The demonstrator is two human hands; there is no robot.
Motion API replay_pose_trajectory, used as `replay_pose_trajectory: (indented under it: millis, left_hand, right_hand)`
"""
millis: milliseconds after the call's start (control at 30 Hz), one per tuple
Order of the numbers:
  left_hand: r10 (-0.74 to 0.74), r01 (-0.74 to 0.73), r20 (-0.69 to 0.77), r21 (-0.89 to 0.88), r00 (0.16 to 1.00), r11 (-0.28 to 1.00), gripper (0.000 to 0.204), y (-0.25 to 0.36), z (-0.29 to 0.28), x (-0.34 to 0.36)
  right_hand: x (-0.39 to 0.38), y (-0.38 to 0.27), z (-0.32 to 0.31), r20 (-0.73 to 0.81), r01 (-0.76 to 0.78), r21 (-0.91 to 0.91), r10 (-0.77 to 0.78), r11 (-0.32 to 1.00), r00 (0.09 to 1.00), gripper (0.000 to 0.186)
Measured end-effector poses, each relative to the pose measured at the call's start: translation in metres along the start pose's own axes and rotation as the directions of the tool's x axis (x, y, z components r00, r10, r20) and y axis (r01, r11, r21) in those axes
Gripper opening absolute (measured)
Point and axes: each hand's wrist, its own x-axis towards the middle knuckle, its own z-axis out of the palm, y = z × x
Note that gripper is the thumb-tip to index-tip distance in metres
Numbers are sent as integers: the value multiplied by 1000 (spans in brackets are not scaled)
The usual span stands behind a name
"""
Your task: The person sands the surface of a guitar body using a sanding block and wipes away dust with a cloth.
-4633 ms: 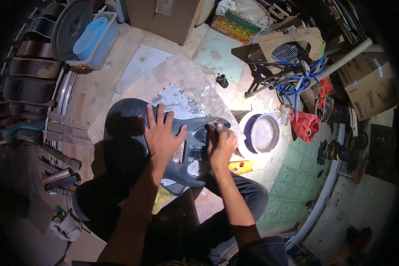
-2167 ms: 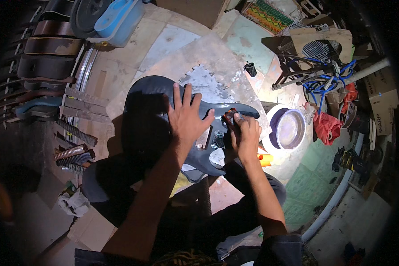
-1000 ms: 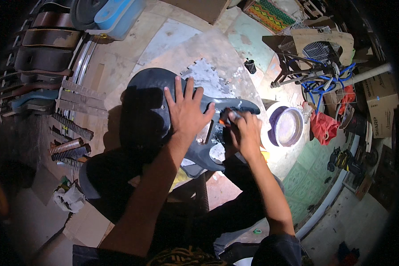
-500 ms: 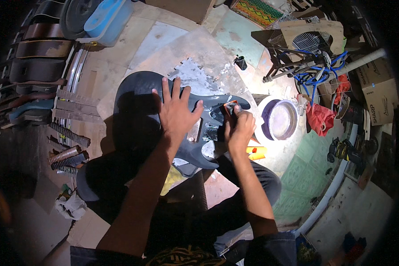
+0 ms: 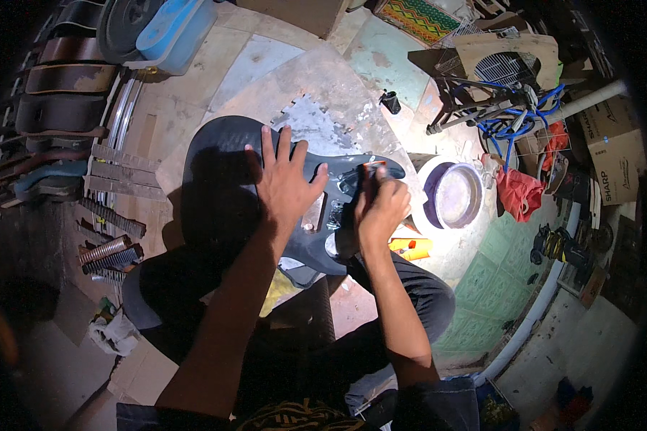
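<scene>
A dark grey electric guitar body [image 5: 219, 161] lies flat in front of my knees, its horned end to the right. My left hand [image 5: 286, 179] is spread open on its face, fingers pointing away from me and thumb out to the right. Beside the cut-outs in the middle, my right hand [image 5: 382, 208] is closed on a small orange-backed piece of sandpaper [image 5: 373, 166] and presses it near the upper horn. Wet, shiny patches [image 5: 336, 215] show on the body next to this hand. The fingertips partly hide the sandpaper.
A round purple-rimmed basin [image 5: 456, 195] with pale contents stands right of the body, an orange piece [image 5: 411, 248] near it. A small black cup [image 5: 390, 102] sits beyond. Guitar bodies [image 5: 65, 79] are racked at left; blue tubing and metal parts [image 5: 510, 118] lie far right.
My right hand, with the sandpaper, has shifted slightly left across the guitar body and its wrist has turned. The left hand stays almost in place.
</scene>
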Motion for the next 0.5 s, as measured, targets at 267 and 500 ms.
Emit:
replay_pose_trajectory:
  millis: [267,500]
  left_hand:
    - [-8,7,31,3,999,1000,54,1,-4,2]
    - [-1,1,32,14,999,1000,55,2,-2,1]
  right_hand:
    - [-4,-1,7,47,-65,-23,66,998,997,59]
    - [14,22,5,-17,-66,-75,65,995,998,51]
